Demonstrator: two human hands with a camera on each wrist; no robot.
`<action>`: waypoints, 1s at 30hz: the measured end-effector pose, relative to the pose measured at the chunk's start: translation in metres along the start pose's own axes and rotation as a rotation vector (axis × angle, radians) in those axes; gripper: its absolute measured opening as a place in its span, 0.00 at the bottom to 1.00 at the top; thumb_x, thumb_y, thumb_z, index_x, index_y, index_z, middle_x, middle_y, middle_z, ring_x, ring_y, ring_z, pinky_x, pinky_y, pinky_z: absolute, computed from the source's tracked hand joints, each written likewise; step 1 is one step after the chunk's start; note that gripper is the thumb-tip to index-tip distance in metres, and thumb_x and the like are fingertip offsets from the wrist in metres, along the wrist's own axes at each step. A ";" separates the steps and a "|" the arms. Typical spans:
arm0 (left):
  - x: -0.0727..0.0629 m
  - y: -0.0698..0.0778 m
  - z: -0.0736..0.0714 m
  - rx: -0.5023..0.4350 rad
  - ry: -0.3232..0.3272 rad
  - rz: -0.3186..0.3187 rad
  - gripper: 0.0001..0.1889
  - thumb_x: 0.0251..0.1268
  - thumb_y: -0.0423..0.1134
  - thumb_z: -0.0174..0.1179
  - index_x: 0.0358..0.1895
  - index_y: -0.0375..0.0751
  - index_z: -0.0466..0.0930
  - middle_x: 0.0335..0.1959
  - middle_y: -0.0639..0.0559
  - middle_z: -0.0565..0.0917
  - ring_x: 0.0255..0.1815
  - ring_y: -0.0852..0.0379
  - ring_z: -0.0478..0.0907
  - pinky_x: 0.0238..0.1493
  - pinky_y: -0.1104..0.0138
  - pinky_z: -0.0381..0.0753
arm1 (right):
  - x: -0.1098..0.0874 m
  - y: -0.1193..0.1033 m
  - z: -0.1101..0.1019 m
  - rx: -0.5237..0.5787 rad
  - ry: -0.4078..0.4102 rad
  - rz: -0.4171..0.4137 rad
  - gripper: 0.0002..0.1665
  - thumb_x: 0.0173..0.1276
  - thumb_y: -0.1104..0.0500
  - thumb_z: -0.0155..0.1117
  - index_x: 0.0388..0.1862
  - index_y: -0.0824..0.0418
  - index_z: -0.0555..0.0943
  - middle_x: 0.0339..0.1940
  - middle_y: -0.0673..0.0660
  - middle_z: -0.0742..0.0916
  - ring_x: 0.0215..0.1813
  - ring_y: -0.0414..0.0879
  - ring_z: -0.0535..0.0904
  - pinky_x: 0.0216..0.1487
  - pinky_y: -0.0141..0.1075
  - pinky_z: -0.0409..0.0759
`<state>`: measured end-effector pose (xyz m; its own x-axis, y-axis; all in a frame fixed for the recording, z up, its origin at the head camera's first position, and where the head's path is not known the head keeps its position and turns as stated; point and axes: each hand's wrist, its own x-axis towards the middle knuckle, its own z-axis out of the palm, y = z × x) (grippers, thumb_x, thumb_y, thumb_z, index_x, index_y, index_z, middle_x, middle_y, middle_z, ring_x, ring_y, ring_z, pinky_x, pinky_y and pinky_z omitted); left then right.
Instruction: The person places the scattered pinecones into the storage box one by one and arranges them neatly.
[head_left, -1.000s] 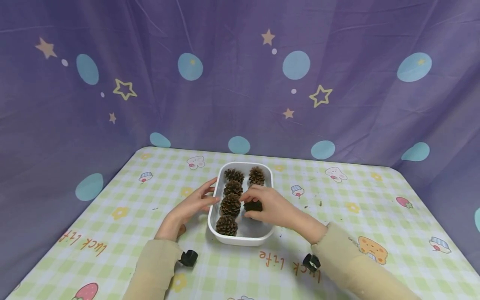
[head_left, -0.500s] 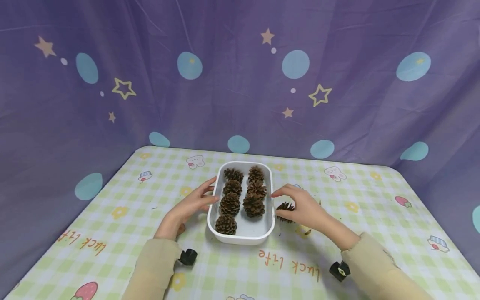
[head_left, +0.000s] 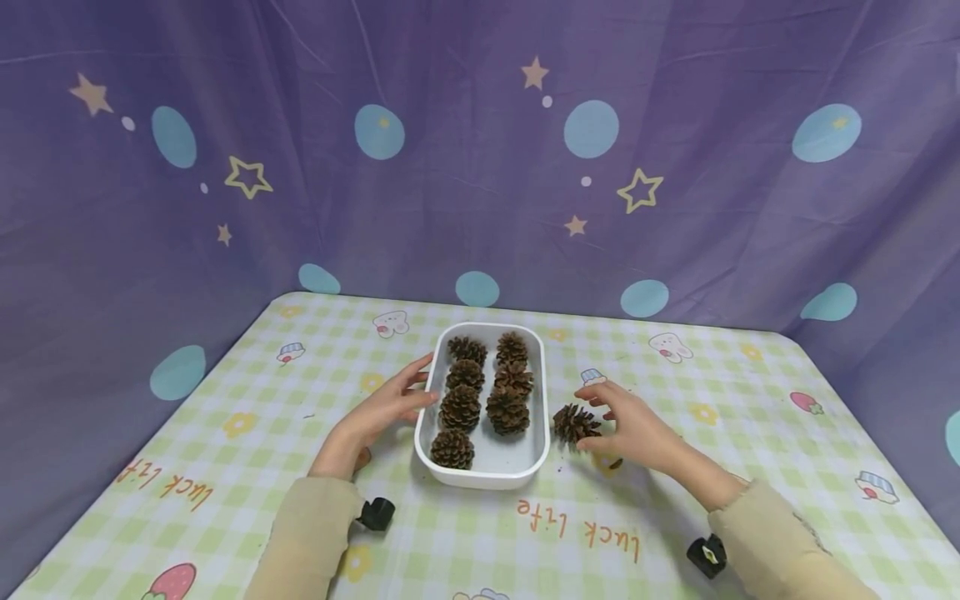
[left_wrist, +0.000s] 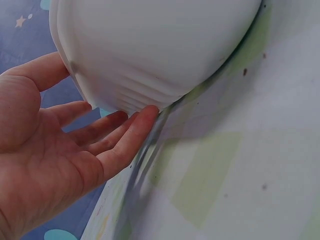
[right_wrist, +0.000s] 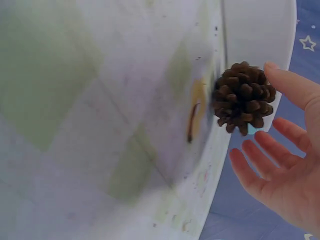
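A white rectangular dish point(head_left: 483, 480) stands on the table with brown pine cones in two rows. Several fill the left row, and three, such as the nearest one point(head_left: 508, 412), make up the right. My left hand point(head_left: 384, 408) rests its fingertips on the dish's left side; in the left wrist view the thumb is at the rim and the fingers point(left_wrist: 131, 135) lie along the ribbed wall. Outside the right wall sits one more pine cone point(head_left: 576, 424), scales spread. Around it my right hand point(head_left: 633, 427) is spread, thumb and fingers apart, gripping nothing.
A green checked tablecloth point(head_left: 247, 492) with printed pictures covers the table. Small brown bits, one of them a thin scale point(right_wrist: 193, 122), lie right of the dish. A purple curtain point(head_left: 480, 233) hangs behind the table's far edge.
My right hand has let go of a pine cone in the dish's right row and moved right to the loose pine cone outside, then opened wider beside it. The left hand stays put.
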<state>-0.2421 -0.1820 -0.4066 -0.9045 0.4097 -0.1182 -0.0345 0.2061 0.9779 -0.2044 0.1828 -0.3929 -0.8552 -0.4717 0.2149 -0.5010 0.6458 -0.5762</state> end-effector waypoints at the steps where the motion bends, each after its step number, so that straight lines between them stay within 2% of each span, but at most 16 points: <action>1: 0.000 0.000 0.000 0.002 0.002 0.000 0.38 0.63 0.41 0.55 0.72 0.55 0.44 0.68 0.38 0.56 0.59 0.39 0.68 0.51 0.57 0.77 | 0.000 0.001 0.001 0.016 -0.003 0.011 0.40 0.46 0.54 0.75 0.57 0.64 0.71 0.54 0.57 0.77 0.52 0.55 0.76 0.50 0.46 0.78; 9: 0.001 -0.001 0.002 0.016 0.011 -0.013 0.37 0.63 0.40 0.55 0.72 0.56 0.44 0.67 0.40 0.57 0.59 0.43 0.68 0.50 0.58 0.78 | -0.003 0.009 0.012 0.147 -0.025 0.080 0.39 0.47 0.56 0.74 0.56 0.69 0.68 0.54 0.64 0.76 0.50 0.57 0.77 0.47 0.39 0.80; 18: 0.000 -0.002 0.002 0.006 0.017 -0.012 0.38 0.63 0.40 0.55 0.72 0.55 0.44 0.67 0.40 0.57 0.58 0.43 0.69 0.50 0.58 0.78 | -0.003 0.010 0.016 0.139 -0.022 0.108 0.40 0.49 0.55 0.73 0.57 0.70 0.67 0.52 0.63 0.76 0.47 0.54 0.78 0.45 0.35 0.80; 30: -0.001 -0.001 0.001 0.008 0.025 -0.015 0.37 0.64 0.40 0.54 0.72 0.56 0.44 0.67 0.42 0.58 0.59 0.44 0.68 0.50 0.58 0.78 | 0.000 0.009 0.015 0.146 -0.002 0.115 0.34 0.50 0.57 0.73 0.53 0.68 0.71 0.48 0.60 0.79 0.46 0.51 0.78 0.43 0.32 0.80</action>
<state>-0.2405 -0.1814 -0.4073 -0.9143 0.3841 -0.1281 -0.0445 0.2192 0.9747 -0.2071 0.1795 -0.4097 -0.9053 -0.4010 0.1400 -0.3755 0.6015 -0.7051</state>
